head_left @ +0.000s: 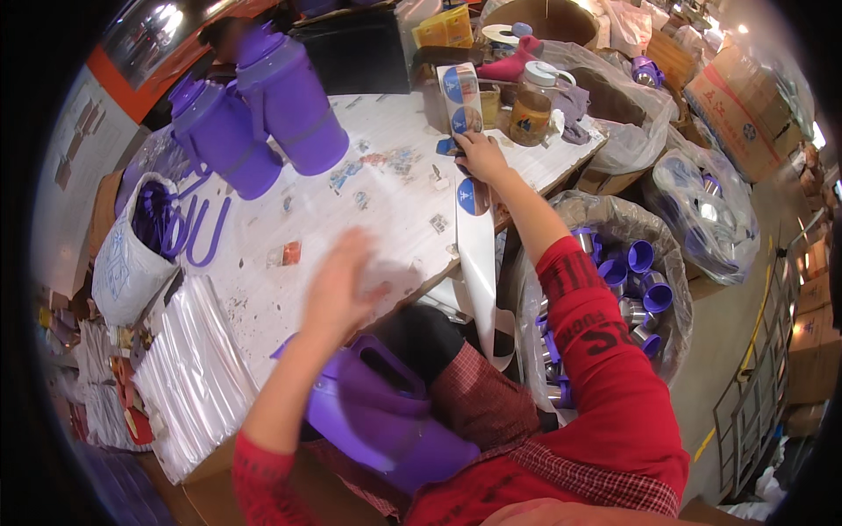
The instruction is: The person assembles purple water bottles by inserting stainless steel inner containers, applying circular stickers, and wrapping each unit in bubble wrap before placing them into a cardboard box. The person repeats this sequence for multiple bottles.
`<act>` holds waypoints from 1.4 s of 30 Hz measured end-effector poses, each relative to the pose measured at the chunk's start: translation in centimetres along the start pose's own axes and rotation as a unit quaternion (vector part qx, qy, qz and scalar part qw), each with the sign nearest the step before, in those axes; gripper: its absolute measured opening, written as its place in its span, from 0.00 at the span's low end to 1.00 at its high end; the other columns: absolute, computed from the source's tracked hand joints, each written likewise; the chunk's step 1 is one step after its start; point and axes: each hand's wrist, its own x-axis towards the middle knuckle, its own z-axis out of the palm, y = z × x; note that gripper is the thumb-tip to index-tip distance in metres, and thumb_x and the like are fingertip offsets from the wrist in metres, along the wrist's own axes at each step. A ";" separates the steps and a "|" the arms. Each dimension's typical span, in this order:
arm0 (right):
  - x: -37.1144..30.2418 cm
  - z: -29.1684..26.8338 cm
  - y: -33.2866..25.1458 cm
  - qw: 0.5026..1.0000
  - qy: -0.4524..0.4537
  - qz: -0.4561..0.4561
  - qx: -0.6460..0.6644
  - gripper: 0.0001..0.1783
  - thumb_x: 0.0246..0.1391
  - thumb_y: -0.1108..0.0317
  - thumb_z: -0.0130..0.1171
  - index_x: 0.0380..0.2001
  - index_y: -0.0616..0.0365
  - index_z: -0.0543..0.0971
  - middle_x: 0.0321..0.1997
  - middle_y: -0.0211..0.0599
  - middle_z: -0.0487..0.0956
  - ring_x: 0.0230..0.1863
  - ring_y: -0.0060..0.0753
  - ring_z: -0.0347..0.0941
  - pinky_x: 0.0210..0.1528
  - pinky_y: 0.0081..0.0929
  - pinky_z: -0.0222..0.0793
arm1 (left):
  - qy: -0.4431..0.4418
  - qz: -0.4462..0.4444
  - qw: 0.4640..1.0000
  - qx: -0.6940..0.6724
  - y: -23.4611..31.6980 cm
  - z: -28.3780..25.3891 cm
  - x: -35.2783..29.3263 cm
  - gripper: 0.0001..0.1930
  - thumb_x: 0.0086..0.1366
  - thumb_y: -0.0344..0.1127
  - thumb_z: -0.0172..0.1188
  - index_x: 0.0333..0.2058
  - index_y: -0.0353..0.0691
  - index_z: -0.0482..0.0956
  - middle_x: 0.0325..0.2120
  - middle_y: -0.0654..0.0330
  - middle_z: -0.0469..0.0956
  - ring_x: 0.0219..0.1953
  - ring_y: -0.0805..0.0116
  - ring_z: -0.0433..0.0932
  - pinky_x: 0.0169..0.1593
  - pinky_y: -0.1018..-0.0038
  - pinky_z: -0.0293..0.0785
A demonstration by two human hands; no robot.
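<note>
My right hand is at a long strip of round blue stickers, its fingers closed at a blue sticker by the strip's left edge. White backing trails from there over the table edge and down. My left hand, blurred by motion, hangs over the near table edge with thumb and fingers apart and nothing visible in it. Below it, a large purple jug with a handle lies tilted across my lap.
Two purple jugs stand on the white table at the far left. Purple handles lie near a white sack and stacked plastic sleeves. A capped bottle stands far right. A lined bin holds several purple-rimmed metal parts.
</note>
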 end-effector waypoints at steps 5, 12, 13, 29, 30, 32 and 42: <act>-1.4 0.0 -0.4 0.998 -0.016 -0.014 0.063 0.28 0.46 0.67 0.64 0.54 0.51 0.74 0.50 0.39 0.75 0.52 0.47 0.69 0.53 0.41 0.64 | -0.073 0.222 0.955 0.181 1.5 15.6 9.1 0.33 0.55 0.40 0.64 0.56 0.29 0.66 0.55 0.41 0.68 0.59 0.48 0.67 0.60 0.63 0.67; -1.4 -2.6 0.9 0.987 -0.040 -0.110 0.114 0.27 0.39 0.75 0.65 0.48 0.53 0.78 0.46 0.42 0.77 0.49 0.50 0.71 0.51 0.40 0.67 | -0.242 0.147 0.954 0.096 6.0 16.4 6.7 0.16 0.57 0.30 0.52 0.44 0.41 0.79 0.31 0.54 0.80 0.28 0.62 0.81 0.24 0.68 0.76; -0.5 -2.2 1.2 0.985 -0.011 -0.099 0.139 0.27 0.38 0.78 0.64 0.47 0.54 0.79 0.46 0.43 0.77 0.48 0.50 0.71 0.50 0.40 0.68 | -0.297 0.189 0.931 0.096 7.7 15.3 4.8 0.16 0.58 0.30 0.51 0.45 0.44 0.79 0.30 0.55 0.80 0.26 0.62 0.80 0.23 0.68 0.76; -11.3 -8.4 -3.4 0.911 -0.066 0.128 0.386 0.15 0.49 0.58 0.65 0.32 0.61 0.81 0.30 0.46 0.80 0.31 0.41 0.77 0.35 0.34 0.71 | -0.234 0.217 0.940 0.117 15.2 9.4 -8.5 0.18 0.55 0.32 0.52 0.41 0.23 0.76 0.38 0.36 0.78 0.40 0.48 0.80 0.34 0.68 0.78; -15.3 -10.6 -4.5 0.938 -0.125 0.145 0.290 0.19 0.49 0.54 0.66 0.27 0.63 0.81 0.23 0.44 0.78 0.26 0.37 0.76 0.30 0.33 0.70 | -0.214 0.230 0.941 0.126 15.2 9.6 -8.8 0.18 0.55 0.32 0.52 0.40 0.23 0.77 0.38 0.35 0.78 0.39 0.47 0.80 0.32 0.68 0.77; -23.0 -14.2 -6.7 0.858 -0.315 0.209 0.347 0.21 0.51 0.52 0.66 0.27 0.62 0.80 0.26 0.38 0.80 0.28 0.27 0.76 0.31 0.27 0.72 | -0.214 0.242 0.935 0.145 15.5 10.0 -9.8 0.19 0.56 0.32 0.52 0.43 0.23 0.76 0.39 0.35 0.77 0.40 0.46 0.79 0.34 0.68 0.77; -32.5 -18.5 -15.3 0.594 -0.024 0.295 0.748 0.15 0.51 0.81 0.61 0.40 0.61 0.71 0.40 0.35 0.78 0.41 0.23 0.77 0.45 0.19 0.72 | -0.207 -0.018 0.977 -0.049 16.3 3.2 -8.1 0.25 0.52 0.39 0.69 0.46 0.35 0.74 0.44 0.52 0.77 0.46 0.58 0.76 0.48 0.66 0.74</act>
